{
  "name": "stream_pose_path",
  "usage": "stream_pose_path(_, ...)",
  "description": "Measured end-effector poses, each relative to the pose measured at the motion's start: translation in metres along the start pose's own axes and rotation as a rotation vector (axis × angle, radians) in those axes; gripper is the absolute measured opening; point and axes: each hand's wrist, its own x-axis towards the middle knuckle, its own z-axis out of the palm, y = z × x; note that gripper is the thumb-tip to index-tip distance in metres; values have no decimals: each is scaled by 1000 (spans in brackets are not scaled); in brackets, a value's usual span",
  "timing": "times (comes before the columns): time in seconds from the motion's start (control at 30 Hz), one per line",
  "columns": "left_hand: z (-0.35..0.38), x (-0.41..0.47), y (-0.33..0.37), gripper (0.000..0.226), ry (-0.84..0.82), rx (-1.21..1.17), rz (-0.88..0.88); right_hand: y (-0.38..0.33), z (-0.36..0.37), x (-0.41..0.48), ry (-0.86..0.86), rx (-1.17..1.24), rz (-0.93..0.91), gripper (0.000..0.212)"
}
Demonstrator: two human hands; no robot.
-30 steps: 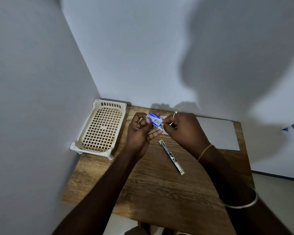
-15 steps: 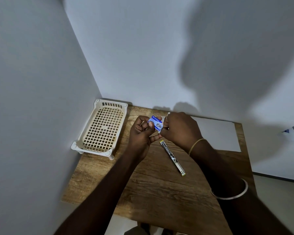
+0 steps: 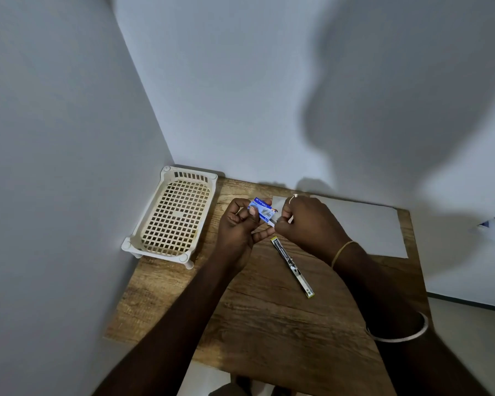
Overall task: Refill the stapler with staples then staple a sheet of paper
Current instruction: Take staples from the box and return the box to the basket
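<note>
- The left hand [image 3: 237, 224] is curled around a small blue cardboard staple box [image 3: 262, 210], thumb pressed on its printed face, holding it up above the brown wood-grain bench [image 3: 269, 315].
- The right hand [image 3: 306, 221] has its fingers pinched together at the box's right end, where a thin white strip [image 3: 270, 222] sticks out; it looks like the inner tray or a staple strip, but it is too small to tell which.
- A slim silver metal stapler [image 3: 292, 265] opened out flat, with a yellow-green tip at each end, lies diagonally on the bench just below both hands, touched by neither.
- A white sheet of paper [image 3: 375, 227] lies flat on the bench's far right part, partly under the right hand.
- A cream plastic lattice basket [image 3: 143, 238] stands on the bench's far left corner against the wall.
</note>
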Motion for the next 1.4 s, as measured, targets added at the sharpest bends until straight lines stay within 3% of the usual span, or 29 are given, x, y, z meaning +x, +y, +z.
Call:
stream_pose_path(0.2, 1, 0, 3, 9, 40, -55, -15, 17, 5, 0, 83, 399, 86, 12)
stream_pose_path(0.33, 0, 1, 3, 11, 49, -56, -28, 34, 17, 4, 39, 950, 200, 9)
stream_pose_path(0.47, -2, 2, 3, 11, 44, -58, -27, 44, 31, 3, -21, 1306, 275, 7)
stream_pose_path(0.6, -5, 4, 2, 13, 51, -65, -30, 51, 41, 0, -31, 1484, 375, 18)
stream_pose_path(0.77, -4, 7, 1, 13, 55, -69, -35, 49, 48, -2, -81, 1708, 689, 22)
stream_pose_path(0.83, -4, 8, 1, 13, 60, -75, -37, 47, 47, -5, -135, 1680, 665, 13)
stream_pose_path(0.97, -2, 11, 0, 13, 88, -115, -46, 42, 50, -8, -180, 1451, 404, 18)
stream_pose_path(1.17, 1, 13, 0, 12, 80, -145, -52, 29, 52, -5, -14, 1268, 272, 41)
stream_pose_path(1.4, 1, 11, -4, 9, 72, -155, -40, 17, 49, -5, 197, 1061, 167, 28)
